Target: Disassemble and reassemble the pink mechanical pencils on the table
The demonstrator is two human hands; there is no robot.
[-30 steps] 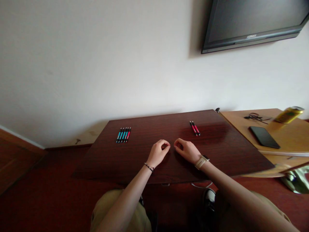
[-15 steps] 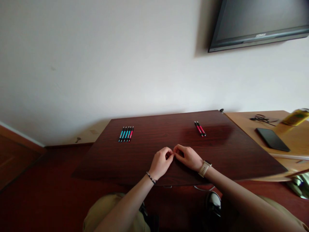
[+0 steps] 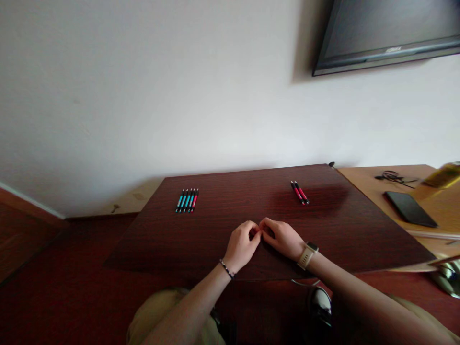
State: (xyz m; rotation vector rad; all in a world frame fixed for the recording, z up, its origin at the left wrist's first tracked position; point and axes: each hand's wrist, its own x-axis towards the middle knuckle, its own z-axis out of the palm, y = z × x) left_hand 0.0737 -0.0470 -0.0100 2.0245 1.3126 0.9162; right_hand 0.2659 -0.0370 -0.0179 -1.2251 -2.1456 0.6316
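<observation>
My left hand [image 3: 242, 244] and my right hand [image 3: 283, 238] rest near the front of the dark wooden table [image 3: 237, 199], fingertips meeting in the middle. Each is closed, thumb and fingers curled into a loose pinch, and nothing shows in either. Beyond my left hand, a row of several turquoise pens [image 3: 184, 200] lies side by side, with one pink pen [image 3: 194, 200] at its right end. Two pink pens [image 3: 300, 193] lie parallel behind my right hand.
A lighter wooden table [image 3: 373, 199] adjoins on the right. On it are a black phone or tablet [image 3: 410, 209], a coiled black cable [image 3: 394, 177] and a yellow package [image 3: 440, 179]. A television [image 3: 388, 36] hangs on the wall above. My shoe [image 3: 321, 302] shows below the table edge.
The view has shifted slightly. My hands keep the same closed pose with fingertips together, and the pens have not moved on the table.
</observation>
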